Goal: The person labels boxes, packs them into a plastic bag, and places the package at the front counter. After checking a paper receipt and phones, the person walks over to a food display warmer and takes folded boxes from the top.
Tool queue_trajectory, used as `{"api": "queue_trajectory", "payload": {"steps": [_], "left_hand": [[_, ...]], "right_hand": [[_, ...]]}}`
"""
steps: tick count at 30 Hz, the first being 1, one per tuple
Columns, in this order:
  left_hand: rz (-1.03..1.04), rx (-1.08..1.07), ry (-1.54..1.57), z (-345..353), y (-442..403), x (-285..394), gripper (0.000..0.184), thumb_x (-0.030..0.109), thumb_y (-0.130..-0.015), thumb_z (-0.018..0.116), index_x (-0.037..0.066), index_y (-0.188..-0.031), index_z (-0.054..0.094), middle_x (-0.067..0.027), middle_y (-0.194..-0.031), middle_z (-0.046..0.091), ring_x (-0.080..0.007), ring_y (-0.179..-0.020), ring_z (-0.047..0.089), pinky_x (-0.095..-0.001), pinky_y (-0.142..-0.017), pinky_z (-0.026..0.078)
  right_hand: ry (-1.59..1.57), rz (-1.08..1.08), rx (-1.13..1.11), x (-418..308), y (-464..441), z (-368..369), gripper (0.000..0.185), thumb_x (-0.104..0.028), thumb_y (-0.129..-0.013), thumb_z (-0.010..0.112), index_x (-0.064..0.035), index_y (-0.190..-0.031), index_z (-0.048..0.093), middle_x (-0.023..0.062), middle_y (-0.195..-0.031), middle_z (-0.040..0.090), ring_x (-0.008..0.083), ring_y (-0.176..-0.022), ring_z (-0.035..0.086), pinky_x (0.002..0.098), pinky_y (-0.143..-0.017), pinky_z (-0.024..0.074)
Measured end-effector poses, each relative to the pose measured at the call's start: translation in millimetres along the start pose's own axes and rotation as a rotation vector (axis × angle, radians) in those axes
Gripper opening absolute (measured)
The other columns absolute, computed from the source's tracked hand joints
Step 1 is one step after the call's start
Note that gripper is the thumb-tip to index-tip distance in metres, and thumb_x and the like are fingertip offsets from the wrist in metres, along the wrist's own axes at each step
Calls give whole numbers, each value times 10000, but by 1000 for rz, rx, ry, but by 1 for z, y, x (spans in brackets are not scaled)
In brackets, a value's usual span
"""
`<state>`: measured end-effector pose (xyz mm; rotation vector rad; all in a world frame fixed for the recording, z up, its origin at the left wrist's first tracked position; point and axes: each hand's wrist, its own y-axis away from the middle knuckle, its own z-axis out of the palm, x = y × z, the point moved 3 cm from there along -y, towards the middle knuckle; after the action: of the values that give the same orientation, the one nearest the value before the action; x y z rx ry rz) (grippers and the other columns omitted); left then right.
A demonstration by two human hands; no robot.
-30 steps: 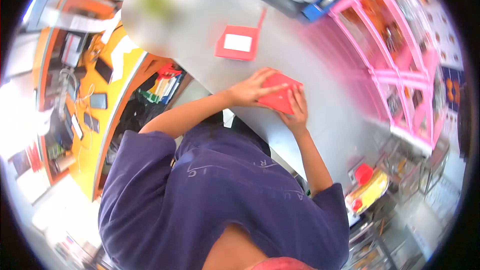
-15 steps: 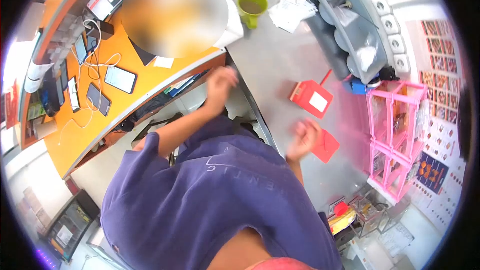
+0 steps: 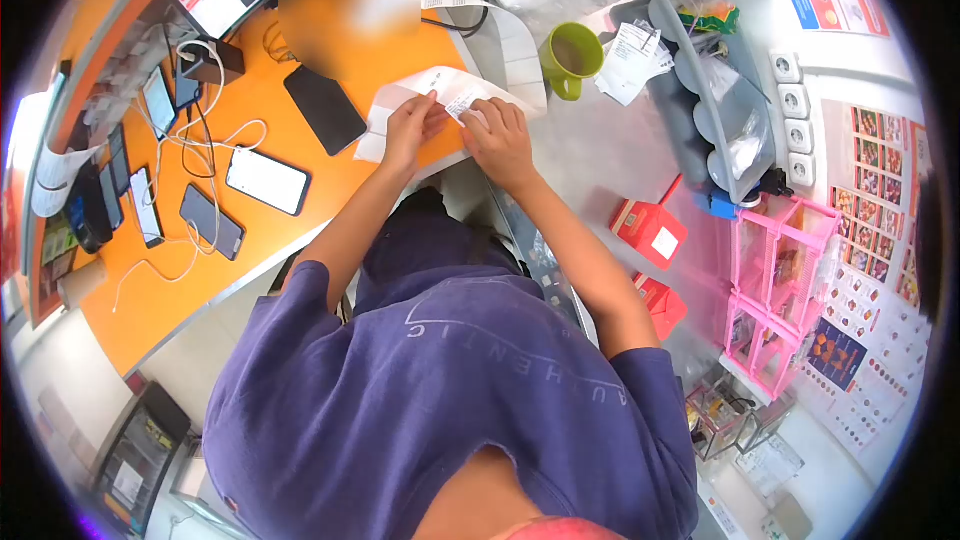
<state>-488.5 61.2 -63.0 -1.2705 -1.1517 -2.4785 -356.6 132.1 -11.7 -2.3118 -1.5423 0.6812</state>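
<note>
My left hand [image 3: 412,132] is closed, thumb and fingers pinching the near edge of a white paper strip [image 3: 377,120] above the front of the orange desk. My right hand [image 3: 502,147] is closed at a small printed label [image 3: 459,103] on that strip, its fingertips bent over the label's edge. The print is too small to read. A long printed strip [image 3: 518,45] curls behind my hands toward the back. Left of my left hand lies a black phone [image 3: 326,110]. A green mug [image 3: 572,55] with a brownish drink stands right of the strip.
The orange desk [image 3: 285,275] bears several phones and white cables [image 3: 210,140]. On the metal counter [image 3: 640,130] are loose receipts [image 3: 632,65], two red boxes [image 3: 648,232], a grey organiser [image 3: 708,90] and a pink rack [image 3: 775,285]. A blurred area covers part of the back.
Both hands have moved forward, the right one leftward from beside the red boxes, and now meet at the white strip. The large blurred shape has moved back, uncovering the strip and phone.
</note>
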Motion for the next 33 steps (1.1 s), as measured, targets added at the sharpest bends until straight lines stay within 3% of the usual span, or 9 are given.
{"api": "queue_trajectory", "payload": {"steps": [6,12,16,20,22,25,27,30,33], "left_hand": [[54,-85,18,-1,-12,-1,171,206,-906,575,44,-855,572,-66,-893,643,-147,-869,636,-255,-757,491],[99,-36,-43,-9,-20,-11,169,204,-917,560,44,-861,554,-70,-859,640,-150,-841,641,-249,-727,499],[87,-28,-76,-13,-16,-14,286,323,-918,547,48,-995,529,-110,-1000,614,-180,-875,623,-277,-755,508],[-228,69,125,11,27,-24,566,551,-900,446,43,-1148,427,-133,-1062,576,-208,-829,585,-297,-726,480],[-384,-40,83,39,58,-35,528,523,-910,452,46,-1137,440,-125,-1050,577,-186,-788,580,-280,-690,474],[-270,-456,-270,94,97,-70,439,446,-938,447,47,-1121,456,-111,-1017,576,-156,-747,572,-261,-663,468],[-83,-793,-460,152,132,-91,220,221,-942,493,36,-1059,511,-91,-933,577,-110,-719,557,-243,-648,464],[197,-1256,-705,223,174,-138,331,195,-857,627,38,-1129,521,-99,-1049,583,-174,-908,571,-305,-811,467],[888,-1399,-796,295,214,-168,500,257,-764,707,89,-1198,523,-116,-1214,502,-278,-1124,465,-404,-959,372]], "right_hand": [[-48,32,58,0,-4,0,158,-109,-692,665,-94,-833,597,51,-956,564,244,-976,513,395,-823,412],[-515,787,225,28,-12,-8,125,-115,-761,666,-88,-877,627,43,-941,581,216,-890,533,346,-806,428],[-1529,1492,523,60,1,-32,139,-175,-835,644,-70,-920,613,29,-928,602,138,-873,542,308,-750,439],[-1587,1317,700,34,38,-103,155,-191,-835,647,-73,-927,606,27,-898,618,130,-841,561,272,-731,432],[-1485,1226,774,13,71,-143,146,-183,-842,639,-73,-929,599,14,-874,619,111,-820,568,265,-725,430],[-1257,1220,1051,-4,137,-200,115,-149,-848,629,-59,-913,598,24,-866,611,114,-819,565,269,-715,435],[-972,1269,1283,-6,197,-231,106,-131,-845,629,-57,-914,596,27,-872,606,113,-819,561,268,-713,438],[-612,1260,1565,-19,286,-269,87,-109,-844,628,-50,-898,593,31,-864,599,107,-815,557,266,-715,446],[-346,1365,1720,-35,344,-298,64,-99,-850,624,-49,-867,588,36,-842,601,99,-806,557,261,-722,444]]}}
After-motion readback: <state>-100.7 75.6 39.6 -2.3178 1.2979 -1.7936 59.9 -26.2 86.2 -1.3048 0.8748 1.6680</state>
